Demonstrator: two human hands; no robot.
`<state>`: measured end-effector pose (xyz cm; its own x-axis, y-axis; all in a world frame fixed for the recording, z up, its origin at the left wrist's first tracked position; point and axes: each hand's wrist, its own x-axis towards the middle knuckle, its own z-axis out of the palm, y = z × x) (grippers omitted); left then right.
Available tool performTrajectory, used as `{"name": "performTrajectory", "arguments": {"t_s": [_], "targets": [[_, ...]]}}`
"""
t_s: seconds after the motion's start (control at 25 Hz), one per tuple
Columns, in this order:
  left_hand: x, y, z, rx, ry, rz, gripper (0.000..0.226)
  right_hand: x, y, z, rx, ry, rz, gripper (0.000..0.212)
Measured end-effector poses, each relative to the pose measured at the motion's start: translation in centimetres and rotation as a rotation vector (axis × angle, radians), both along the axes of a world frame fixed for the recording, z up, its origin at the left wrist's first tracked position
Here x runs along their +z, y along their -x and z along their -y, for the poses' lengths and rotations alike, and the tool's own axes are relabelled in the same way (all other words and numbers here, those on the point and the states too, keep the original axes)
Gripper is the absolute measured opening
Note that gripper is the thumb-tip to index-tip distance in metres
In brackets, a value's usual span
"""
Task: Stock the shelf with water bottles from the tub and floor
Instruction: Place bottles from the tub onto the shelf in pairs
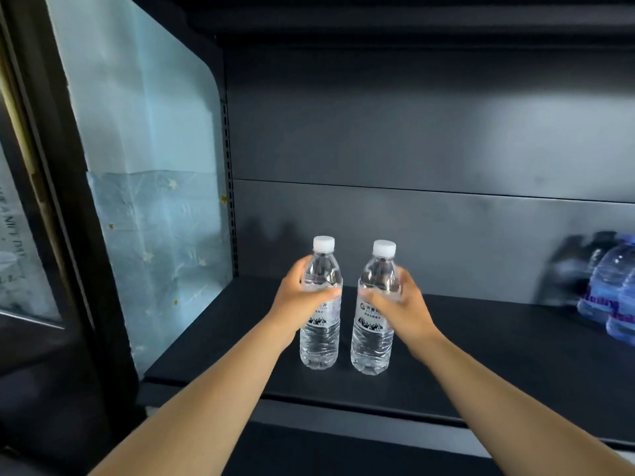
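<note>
Fig.: L hand & R hand each grip one clear bottle, L bottle and R bottle, upright at shelf front; blue bottles at shelf's far right. Stocking appears early; tub unseen.

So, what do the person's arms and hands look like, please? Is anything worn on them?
Both forearms are bare as far as the picture shows: no sleeves are in view. The left hand and the right hand wear no gloves. No watch, bracelet or ring is visible, and there are no markings on either one.
</note>
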<state>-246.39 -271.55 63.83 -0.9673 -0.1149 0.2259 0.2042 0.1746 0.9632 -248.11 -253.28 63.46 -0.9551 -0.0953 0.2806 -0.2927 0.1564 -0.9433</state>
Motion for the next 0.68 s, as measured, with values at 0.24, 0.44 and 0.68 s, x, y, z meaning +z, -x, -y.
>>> {"name": "performTrajectory", "arguments": {"t_s": [0.24,0.44,0.68], "targets": [[-4.9,1.5,0.7,-0.033,0.034,0.088,0.066,-5.3,0.8,-0.1,-0.003,-0.04,0.075,0.05],[-5.6,6.2,1.6,-0.026,0.07,0.066,0.066,-5.9,4.5,2.0,-0.015,0.019,0.045,0.039],[-6.2,12.4,5.9,0.045,0.1,0.089,0.066,-7.2,9.9,5.2,-0.072,0.096,0.038,0.038]]}}
